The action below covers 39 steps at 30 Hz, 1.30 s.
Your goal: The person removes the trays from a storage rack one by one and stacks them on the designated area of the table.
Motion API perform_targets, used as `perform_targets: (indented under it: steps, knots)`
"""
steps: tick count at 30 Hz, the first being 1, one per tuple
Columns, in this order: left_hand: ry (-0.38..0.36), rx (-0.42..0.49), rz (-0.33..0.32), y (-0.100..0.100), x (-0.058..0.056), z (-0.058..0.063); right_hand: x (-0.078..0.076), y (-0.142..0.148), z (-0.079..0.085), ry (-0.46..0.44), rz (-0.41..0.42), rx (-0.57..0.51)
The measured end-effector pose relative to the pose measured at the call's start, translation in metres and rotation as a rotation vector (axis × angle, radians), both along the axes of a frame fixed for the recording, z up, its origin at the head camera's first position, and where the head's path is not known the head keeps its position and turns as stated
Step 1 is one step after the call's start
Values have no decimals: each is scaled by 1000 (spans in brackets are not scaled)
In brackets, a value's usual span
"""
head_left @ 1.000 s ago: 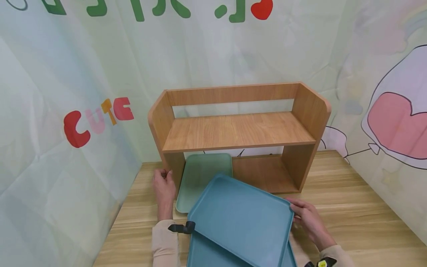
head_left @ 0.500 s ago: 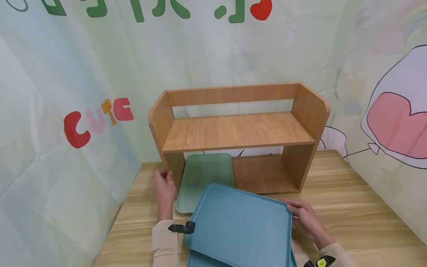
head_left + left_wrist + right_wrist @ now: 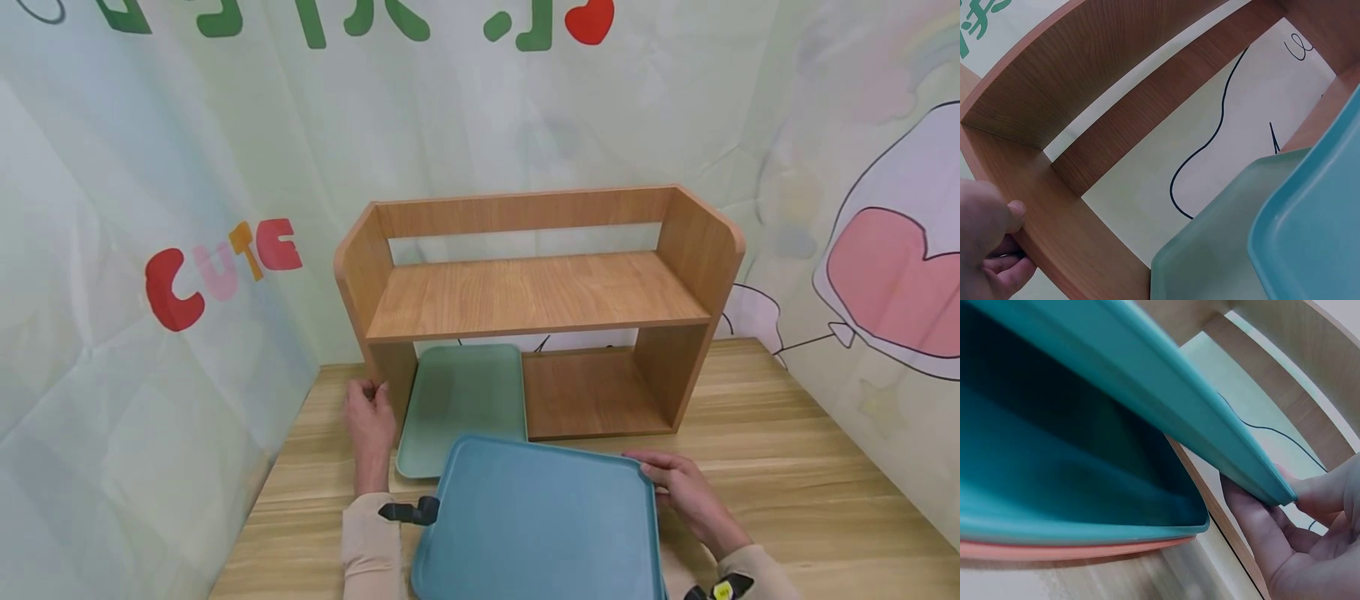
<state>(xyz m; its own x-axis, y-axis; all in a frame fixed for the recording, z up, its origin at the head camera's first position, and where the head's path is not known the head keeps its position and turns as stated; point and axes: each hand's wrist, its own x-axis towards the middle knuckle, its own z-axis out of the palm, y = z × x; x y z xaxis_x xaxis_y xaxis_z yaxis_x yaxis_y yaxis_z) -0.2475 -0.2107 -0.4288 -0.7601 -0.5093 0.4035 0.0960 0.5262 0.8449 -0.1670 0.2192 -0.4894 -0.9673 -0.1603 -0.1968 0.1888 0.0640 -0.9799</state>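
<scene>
My right hand (image 3: 686, 493) pinches the far right corner of a blue tray (image 3: 543, 521), thumb on top and fingers beneath. In the right wrist view this tray is tilted above a second blue tray (image 3: 1054, 481), which lies on a coral-pink tray (image 3: 1085, 551). My left hand (image 3: 369, 425) holds the front edge of the left side panel (image 3: 1079, 219) of a wooden shelf (image 3: 536, 292), with the thumb on its inner side. A green tray (image 3: 465, 400) lies in the lower left of the shelf, its near end jutting out past the front. The held blue tray overlaps its near right corner.
The shelf stands on a wood-grain table (image 3: 757, 450) against a printed cloth backdrop (image 3: 480, 125). Bare board (image 3: 592, 392) shows right of the green tray on the lower level. Another cloth wall (image 3: 877, 275) rises on the right.
The held blue tray has drawn back toward the person and turned straighter, uncovering more of the green tray and covering the blue tray below. My right hand shifts slightly left; my left hand stays put.
</scene>
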Motion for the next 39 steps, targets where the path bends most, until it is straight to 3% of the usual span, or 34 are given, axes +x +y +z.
perform_targets:
  steps: [26,39]
  knots:
    - [-28,19,-16,0,2,3,-3,1,2,-15,149,-23]
    - [-23,20,-13,0,2,2,-5,2,0,-39,184,-22]
